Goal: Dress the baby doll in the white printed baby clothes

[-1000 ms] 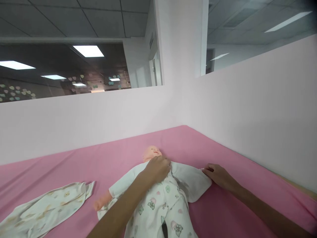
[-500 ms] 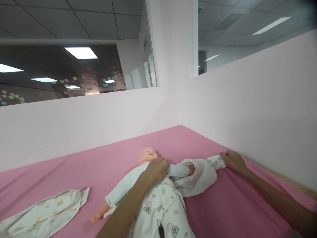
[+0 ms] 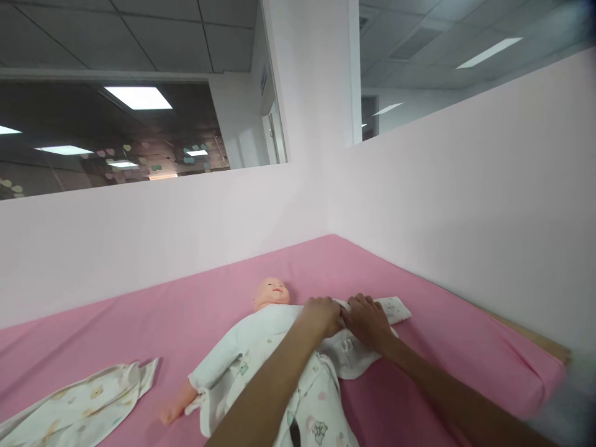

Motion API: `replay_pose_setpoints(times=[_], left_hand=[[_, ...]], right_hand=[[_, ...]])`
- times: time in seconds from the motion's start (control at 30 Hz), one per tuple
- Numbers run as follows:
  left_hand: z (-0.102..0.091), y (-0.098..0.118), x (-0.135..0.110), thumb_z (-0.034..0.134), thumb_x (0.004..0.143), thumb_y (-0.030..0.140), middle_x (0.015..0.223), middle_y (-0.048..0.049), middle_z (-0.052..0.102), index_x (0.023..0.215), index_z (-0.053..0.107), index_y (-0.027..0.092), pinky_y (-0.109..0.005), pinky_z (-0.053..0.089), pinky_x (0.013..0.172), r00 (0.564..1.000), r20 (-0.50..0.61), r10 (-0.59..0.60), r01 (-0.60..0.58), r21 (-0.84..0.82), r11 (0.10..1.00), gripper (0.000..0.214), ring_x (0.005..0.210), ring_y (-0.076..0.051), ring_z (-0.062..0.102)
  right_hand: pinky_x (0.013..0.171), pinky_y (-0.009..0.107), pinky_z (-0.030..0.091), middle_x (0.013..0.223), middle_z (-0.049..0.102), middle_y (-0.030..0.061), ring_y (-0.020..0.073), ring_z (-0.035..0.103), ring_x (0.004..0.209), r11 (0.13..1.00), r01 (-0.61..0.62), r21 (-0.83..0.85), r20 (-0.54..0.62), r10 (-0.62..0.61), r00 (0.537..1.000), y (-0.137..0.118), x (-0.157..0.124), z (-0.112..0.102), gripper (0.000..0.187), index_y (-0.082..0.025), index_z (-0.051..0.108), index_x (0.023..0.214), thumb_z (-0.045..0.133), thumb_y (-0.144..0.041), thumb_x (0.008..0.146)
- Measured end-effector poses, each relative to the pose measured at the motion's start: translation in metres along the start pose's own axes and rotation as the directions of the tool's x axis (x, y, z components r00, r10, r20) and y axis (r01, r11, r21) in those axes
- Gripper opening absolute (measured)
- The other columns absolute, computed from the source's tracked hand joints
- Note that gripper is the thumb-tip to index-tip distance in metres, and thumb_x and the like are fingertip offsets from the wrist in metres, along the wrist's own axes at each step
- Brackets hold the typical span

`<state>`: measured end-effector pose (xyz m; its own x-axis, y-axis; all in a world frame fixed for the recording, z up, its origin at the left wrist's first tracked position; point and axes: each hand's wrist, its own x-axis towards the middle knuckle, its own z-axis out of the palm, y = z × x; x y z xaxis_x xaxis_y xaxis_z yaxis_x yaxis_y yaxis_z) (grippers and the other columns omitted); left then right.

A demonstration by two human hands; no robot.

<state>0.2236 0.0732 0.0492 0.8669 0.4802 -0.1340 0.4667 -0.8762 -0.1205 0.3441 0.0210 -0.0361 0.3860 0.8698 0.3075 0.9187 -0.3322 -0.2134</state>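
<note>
A baby doll (image 3: 271,293) lies on its back in white printed trousers (image 3: 321,397) and a white baby shirt (image 3: 223,351). Its arm at the left side of the view is in a sleeve, with the small hand poking out. My left hand (image 3: 323,315) is closed on the shirt over the doll's other arm. Right beside it, my right hand (image 3: 367,321) is closed on the same shirt, near the sleeve (image 3: 395,309), which lies out to the right. The doll's hand on that side is hidden under my hands and the cloth.
Pink sheeting (image 3: 186,310) covers the bed surface. At lower left lies a folded white printed garment (image 3: 88,397). White walls (image 3: 465,198) with windows rise behind and to the right. A wooden edge (image 3: 521,332) shows along the right side.
My right hand has moved left from the sleeve's end to beside my left hand. My left hand has shifted slightly right along the doll's arm, and the shirt now covers that arm.
</note>
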Motion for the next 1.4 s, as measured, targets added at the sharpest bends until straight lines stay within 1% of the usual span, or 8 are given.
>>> replay_pose_setpoints(times=[0.33,0.63,0.83,1.0,1.1,1.2,1.3,1.4], left_hand=[[0.028,-0.001,0.013,0.062,0.077,0.047,0.114,-0.0091,0.066,0.119,0.060,0.027,-0.044,0.042,0.092,0.998,-0.047,0.043,-0.045,-0.048,0.998,0.047,0.107,-0.030,0.060],[0.014,-0.016,0.006,0.061,0.076,0.047,0.110,-0.0034,0.067,0.110,0.060,0.030,-0.038,0.045,0.084,0.995,-0.100,0.012,-0.030,-0.184,0.982,0.038,0.099,-0.024,0.063],[0.015,-0.017,0.004,0.053,0.082,0.055,0.108,-0.0101,0.067,0.111,0.060,0.021,-0.038,0.047,0.079,0.983,-0.151,-0.108,0.071,-0.227,0.971,0.044,0.098,-0.028,0.063],[0.012,-0.024,-0.016,0.053,0.085,0.042,0.113,-0.0113,0.065,0.115,0.059,0.020,-0.037,0.047,0.083,0.974,-0.179,-0.140,0.099,-0.221,0.970,0.037,0.103,-0.028,0.061],[0.008,-0.030,-0.055,0.041,0.091,0.028,0.110,-0.0124,0.063,0.106,0.060,0.017,-0.039,0.043,0.091,0.909,-0.364,-0.204,0.136,-0.205,0.969,0.026,0.106,-0.026,0.056],[0.014,-0.039,-0.108,0.032,0.094,0.026,0.100,-0.0096,0.062,0.089,0.057,0.019,-0.039,0.041,0.090,0.712,-0.591,-0.378,0.225,-0.319,0.921,0.026,0.100,-0.024,0.054],[0.031,-0.049,-0.160,0.033,0.094,0.035,0.078,-0.0036,0.059,0.071,0.046,0.021,-0.033,0.042,0.071,0.606,-0.450,-0.656,0.367,-0.573,0.732,0.029,0.078,-0.021,0.055],[0.049,-0.054,-0.194,0.037,0.091,0.041,0.070,-0.0018,0.059,0.065,0.044,0.022,-0.031,0.039,0.064,0.641,-0.182,-0.745,0.437,-0.711,0.550,0.033,0.070,-0.021,0.055]], right_hand=[[0.069,0.039,0.040,0.094,0.065,0.0128,0.0300,0.063,0.089,0.987,-0.143,0.077,0.268,0.117,0.956,0.050,0.006,-0.008,0.035,-0.018,0.056,0.086,0.031,-0.042,0.093],[0.065,0.032,0.037,0.095,0.067,0.0084,0.0258,0.062,0.090,0.952,-0.255,0.171,0.292,0.198,0.936,0.065,0.014,-0.011,0.019,-0.020,0.055,0.086,0.042,-0.034,0.083],[0.063,0.032,0.039,0.089,0.066,0.0070,0.0239,0.062,0.083,0.964,-0.144,0.223,0.297,0.073,0.952,0.055,-0.008,-0.020,0.032,-0.021,0.056,0.086,0.043,-0.050,0.086],[0.072,0.039,0.042,0.097,0.065,0.0101,0.0296,0.061,0.094,0.993,0.003,0.119,0.133,-0.019,0.991,0.038,-0.055,-0.033,0.033,-0.025,0.062,0.090,0.043,-0.052,0.086],[0.083,0.044,0.042,0.097,0.066,0.0089,0.0297,0.059,0.097,0.975,0.006,0.222,0.026,-0.012,1.000,0.021,-0.071,-0.045,0.037,-0.027,0.063,0.090,0.041,-0.056,0.087],[0.095,0.047,0.037,0.101,0.066,0.0100,0.0323,0.053,0.110,0.944,0.075,0.322,-0.060,-0.058,0.997,-0.002,-0.072,-0.056,0.035,-0.025,0.064,0.088,0.045,-0.054,0.085],[0.090,0.045,0.044,0.103,0.067,0.0110,0.0314,0.057,0.105,0.827,-0.020,0.562,0.120,-0.057,0.991,-0.025,-0.067,-0.060,0.037,-0.023,0.062,0.085,0.048,-0.056,0.083],[0.081,0.039,0.052,0.095,0.070,0.0105,0.0270,0.065,0.093,0.510,-0.244,0.825,0.414,-0.253,0.874,-0.046,-0.061,-0.052,0.046,-0.021,0.065,0.088,0.041,-0.060,0.087]])
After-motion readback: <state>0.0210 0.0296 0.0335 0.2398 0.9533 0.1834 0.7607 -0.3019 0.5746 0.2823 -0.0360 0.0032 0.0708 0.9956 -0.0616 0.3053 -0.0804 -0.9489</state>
